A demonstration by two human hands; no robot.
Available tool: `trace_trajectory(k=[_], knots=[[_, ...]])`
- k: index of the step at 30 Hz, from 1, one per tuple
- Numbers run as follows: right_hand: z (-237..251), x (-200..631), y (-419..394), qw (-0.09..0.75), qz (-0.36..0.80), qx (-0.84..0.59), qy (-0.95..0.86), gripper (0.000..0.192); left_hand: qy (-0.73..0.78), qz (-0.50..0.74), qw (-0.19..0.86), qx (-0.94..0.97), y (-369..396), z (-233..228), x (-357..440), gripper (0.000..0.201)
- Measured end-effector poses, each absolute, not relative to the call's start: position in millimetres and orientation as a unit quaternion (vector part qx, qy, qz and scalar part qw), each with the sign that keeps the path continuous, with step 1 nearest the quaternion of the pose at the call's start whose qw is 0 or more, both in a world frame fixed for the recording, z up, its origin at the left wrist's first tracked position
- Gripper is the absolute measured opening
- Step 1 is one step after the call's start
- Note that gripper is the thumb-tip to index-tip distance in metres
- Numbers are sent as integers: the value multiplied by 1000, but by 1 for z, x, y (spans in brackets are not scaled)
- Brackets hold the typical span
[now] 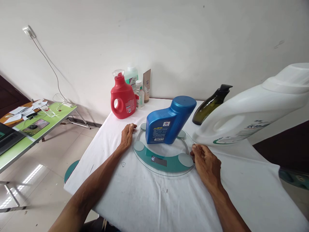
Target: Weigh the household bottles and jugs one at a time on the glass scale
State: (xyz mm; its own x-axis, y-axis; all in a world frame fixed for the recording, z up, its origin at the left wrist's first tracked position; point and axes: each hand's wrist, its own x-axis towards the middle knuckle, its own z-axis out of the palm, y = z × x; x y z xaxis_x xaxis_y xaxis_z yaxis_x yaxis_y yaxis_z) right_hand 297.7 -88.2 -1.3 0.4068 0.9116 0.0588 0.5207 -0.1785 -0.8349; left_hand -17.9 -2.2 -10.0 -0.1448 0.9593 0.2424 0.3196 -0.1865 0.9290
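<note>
A round glass bathroom scale (148,157) with a green band and a small display lies on the white-covered table. Upright on top of it stands a blue jug-shaped bottle (158,125) with a printed label. My left hand (127,136) rests on the cloth close beside the scale's left edge, fingers curled and closed. At the opposite side, my right hand (207,161) has its curled fingertips at the scale's right rim, seemingly pinching it. Just beyond that hand is a large white detergent bottle (251,112), stretched by the lens.
A red detergent jug (123,96), a green-liquid bottle (131,75), a small clear bottle (139,95) and a brown tube (146,85) stand near the wall. A dark pump bottle (211,104) is at the back right. A green table (55,117) stands left, with a laptop (9,138).
</note>
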Motion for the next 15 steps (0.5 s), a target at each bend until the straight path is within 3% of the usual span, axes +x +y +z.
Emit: trace_trajectory(k=[8,15], knots=[[-1,301,-90,407,230,-732,-495,49,526,534,241,616,-18,6,-12,74],[-13,319,-90,363,239,-762,-481,60,382,562,293,672,-38,40,33,114]])
